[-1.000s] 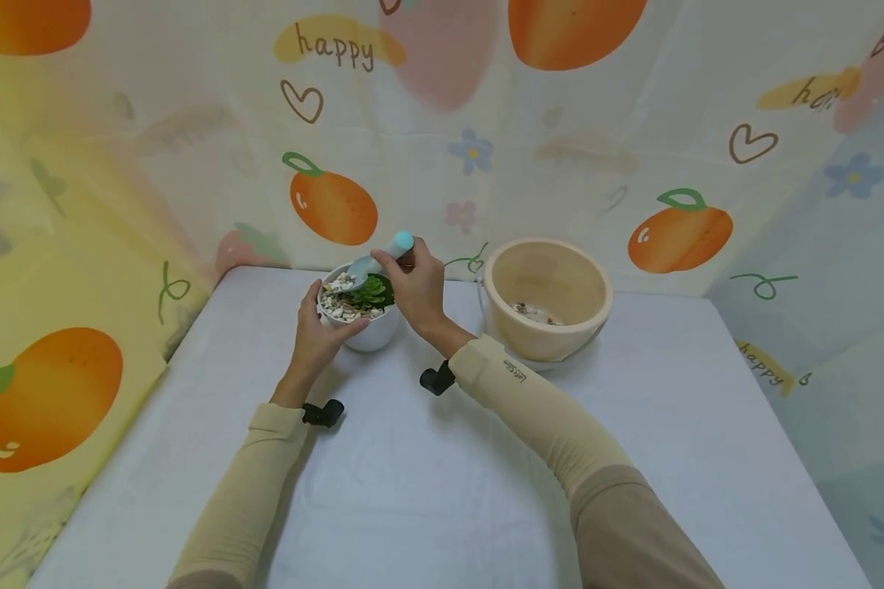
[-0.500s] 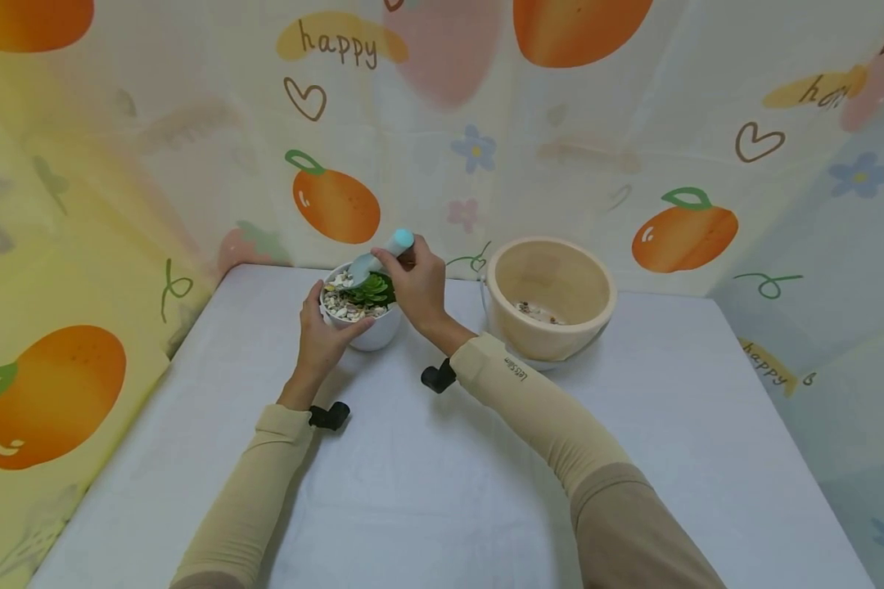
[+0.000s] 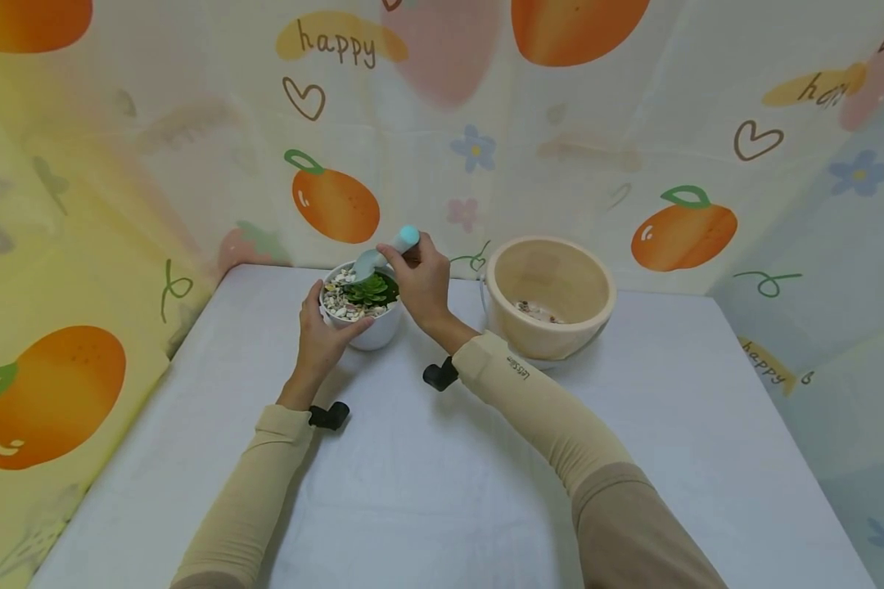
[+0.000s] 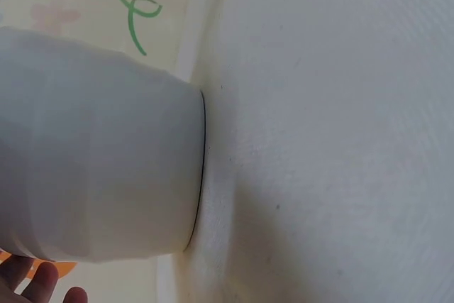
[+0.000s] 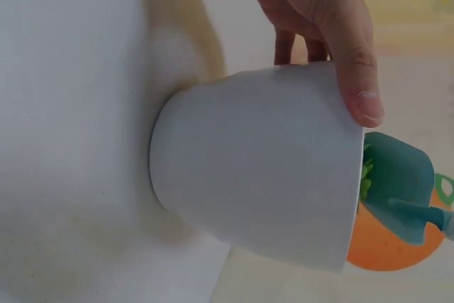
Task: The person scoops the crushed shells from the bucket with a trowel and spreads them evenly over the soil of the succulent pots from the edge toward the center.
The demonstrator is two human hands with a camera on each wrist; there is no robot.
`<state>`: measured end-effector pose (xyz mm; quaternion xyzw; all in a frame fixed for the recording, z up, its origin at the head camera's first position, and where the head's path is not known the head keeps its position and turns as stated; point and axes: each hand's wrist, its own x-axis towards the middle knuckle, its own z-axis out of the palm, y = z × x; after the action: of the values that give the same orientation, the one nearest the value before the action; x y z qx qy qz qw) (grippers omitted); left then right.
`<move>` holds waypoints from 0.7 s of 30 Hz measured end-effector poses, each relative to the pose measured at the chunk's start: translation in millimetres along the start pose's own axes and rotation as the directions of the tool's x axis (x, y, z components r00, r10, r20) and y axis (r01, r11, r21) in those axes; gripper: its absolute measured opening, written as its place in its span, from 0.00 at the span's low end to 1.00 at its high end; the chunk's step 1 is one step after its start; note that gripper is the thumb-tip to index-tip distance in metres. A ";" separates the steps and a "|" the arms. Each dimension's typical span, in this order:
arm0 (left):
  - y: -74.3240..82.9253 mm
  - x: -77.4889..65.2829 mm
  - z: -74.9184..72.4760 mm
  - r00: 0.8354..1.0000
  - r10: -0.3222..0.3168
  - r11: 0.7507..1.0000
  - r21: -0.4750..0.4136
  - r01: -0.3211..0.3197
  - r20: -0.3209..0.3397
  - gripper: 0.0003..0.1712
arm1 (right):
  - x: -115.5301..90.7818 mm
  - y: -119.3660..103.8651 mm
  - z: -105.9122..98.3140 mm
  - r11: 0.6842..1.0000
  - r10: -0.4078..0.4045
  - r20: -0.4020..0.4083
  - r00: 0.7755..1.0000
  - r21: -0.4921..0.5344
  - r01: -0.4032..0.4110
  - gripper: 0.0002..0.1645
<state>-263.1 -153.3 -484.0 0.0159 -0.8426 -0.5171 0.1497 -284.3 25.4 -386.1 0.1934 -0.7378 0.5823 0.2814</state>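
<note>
A small white flowerpot [image 3: 376,334] stands upright on the table, holding a green succulent [image 3: 370,290] and pale pebbles [image 3: 339,304]. My left hand [image 3: 321,339] grips the pot at its left side, the thumb along the front of the rim, as the right wrist view also shows. Between thumb and fingers, my right hand [image 3: 426,282] holds a small trowel by its pale handle, blue-tipped end up. The teal trowel blade [image 5: 401,186] tilts down over the pot's opening beside the succulent. Whether it carries pebbles is hidden. In the left wrist view, several fingertips [image 4: 44,282] show beside the pot.
To the right stands a larger beige bucket-like pot [image 3: 548,343] with a thin handle and a few pebbles [image 3: 536,312] on its bottom. A white cloth [image 3: 412,491] covers the table. A fruit-printed curtain [image 3: 427,188] rises right behind both pots.
My right hand has lifted the trowel slightly and drawn it a little to the right, its blade away from the pebbles at the pot's left. My left hand keeps its grip.
</note>
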 end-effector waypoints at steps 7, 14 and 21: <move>0.9 -0.4 -1.0 1.000 0.016 1.000 0.002 -0.016 0.004 0.63 | -1.1 0.5 0.0 1.000 0.008 0.013 1.000 0.001 -0.008 0.19; 0.2 4.2 -9.7 0.996 0.019 1.000 0.004 -0.019 0.091 0.62 | -4.6 2.5 1.7 1.000 0.018 0.024 1.000 -0.005 -0.018 0.18; -2.3 14.9 -19.5 0.976 -0.011 1.000 0.014 0.008 0.220 0.64 | -5.8 2.5 3.3 1.000 0.006 0.024 1.000 -0.002 -0.006 0.20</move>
<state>-272.4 -174.0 -474.3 -0.0363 -0.8572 -0.5110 0.0531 -282.0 22.6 -392.2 0.1980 -0.7423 0.5800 0.2710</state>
